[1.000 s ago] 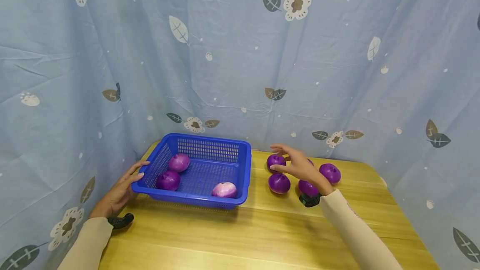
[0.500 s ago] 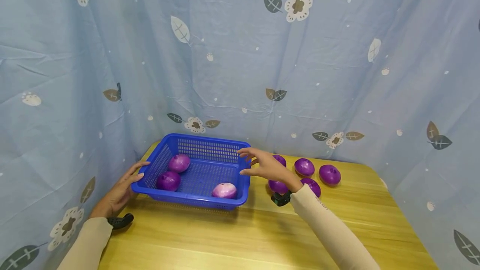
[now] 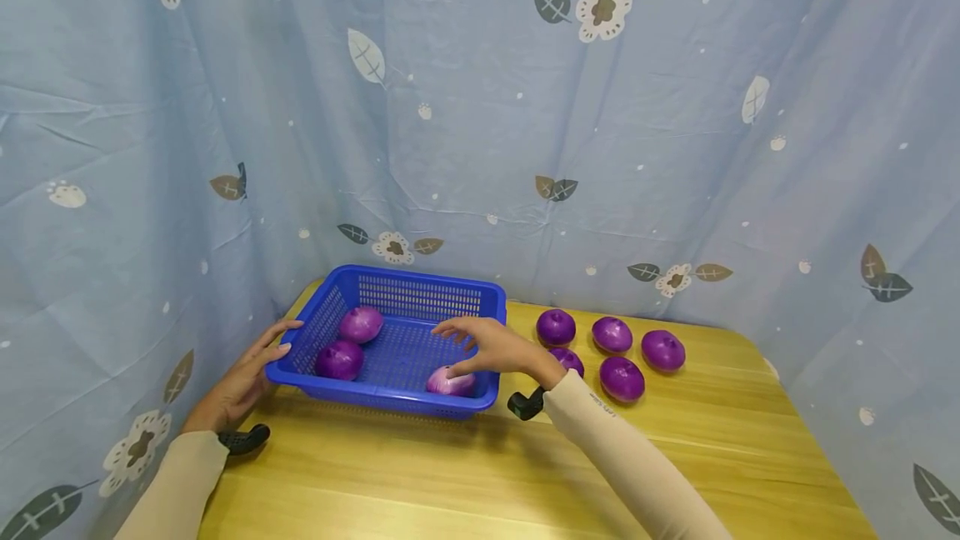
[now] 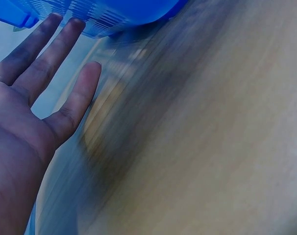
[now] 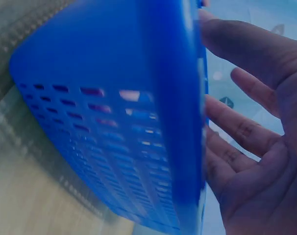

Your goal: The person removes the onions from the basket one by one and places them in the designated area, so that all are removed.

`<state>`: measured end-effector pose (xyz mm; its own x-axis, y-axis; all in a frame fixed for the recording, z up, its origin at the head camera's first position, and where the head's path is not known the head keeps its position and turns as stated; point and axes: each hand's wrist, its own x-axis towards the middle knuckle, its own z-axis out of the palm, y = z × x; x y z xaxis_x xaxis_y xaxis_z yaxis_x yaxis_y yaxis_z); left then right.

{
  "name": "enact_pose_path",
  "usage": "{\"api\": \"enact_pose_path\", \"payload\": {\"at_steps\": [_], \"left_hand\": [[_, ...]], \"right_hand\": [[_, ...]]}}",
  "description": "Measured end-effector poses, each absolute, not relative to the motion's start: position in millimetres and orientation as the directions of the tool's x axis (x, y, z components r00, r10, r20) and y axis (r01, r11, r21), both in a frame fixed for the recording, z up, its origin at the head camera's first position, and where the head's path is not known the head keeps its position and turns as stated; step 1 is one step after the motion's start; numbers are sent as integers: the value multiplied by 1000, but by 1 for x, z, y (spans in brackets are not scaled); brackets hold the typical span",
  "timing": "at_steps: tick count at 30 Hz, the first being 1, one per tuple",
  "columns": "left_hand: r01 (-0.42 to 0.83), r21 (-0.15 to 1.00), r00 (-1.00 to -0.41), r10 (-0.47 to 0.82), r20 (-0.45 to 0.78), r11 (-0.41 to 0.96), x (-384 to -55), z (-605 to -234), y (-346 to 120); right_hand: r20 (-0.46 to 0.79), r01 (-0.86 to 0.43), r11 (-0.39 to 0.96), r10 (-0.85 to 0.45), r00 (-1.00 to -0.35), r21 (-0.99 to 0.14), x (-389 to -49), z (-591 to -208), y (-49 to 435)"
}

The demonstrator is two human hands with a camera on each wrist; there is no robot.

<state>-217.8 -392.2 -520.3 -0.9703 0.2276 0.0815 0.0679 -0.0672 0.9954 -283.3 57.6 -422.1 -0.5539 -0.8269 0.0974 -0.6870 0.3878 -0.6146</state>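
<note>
A blue perforated plastic basket (image 3: 382, 395) stands on the left part of the table. My left hand (image 3: 238, 383) is at its left rim, fingers extended; in the left wrist view the fingertips of my left hand (image 4: 40, 83) meet the basket's side. Above the basket's right end hovers my right hand (image 3: 495, 348), its fingers loosely bent with nothing between them. Under its thumb sits a pale pink-and-white onion (image 3: 444, 384). Farther left in the basket lie two purple onions, a lighter one (image 3: 362, 324) behind a darker one (image 3: 339, 361).
Several purple onions, among them one in front (image 3: 622, 379) and one at the right (image 3: 663, 350), lie on the wooden table (image 3: 420, 473) right of the basket. A blue patterned curtain (image 3: 465, 123) surrounds the table's back and sides.
My right hand has moved left from above the loose onions, across the basket's right rim, to over the pale onion. My left hand has stayed at the left rim.
</note>
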Motion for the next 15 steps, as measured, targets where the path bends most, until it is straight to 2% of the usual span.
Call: {"api": "enact_pose_path", "payload": {"at_steps": [7,11,15], "left_hand": [[84,995,-970,223,94,-56,-219,-520,-392],[83,994,-969,228,99,-76,-218,-519,-392],[94,992,-966,235,111,-81,-218,-519,-391]], "right_hand": [[7,-750,432,-865,-503,-501,-280,-426,50],[-63,-810,459,-880,-470,-364,-279,-428,44],[-164,-825,517,-856,-491,-227,-273,-427,38]]}}
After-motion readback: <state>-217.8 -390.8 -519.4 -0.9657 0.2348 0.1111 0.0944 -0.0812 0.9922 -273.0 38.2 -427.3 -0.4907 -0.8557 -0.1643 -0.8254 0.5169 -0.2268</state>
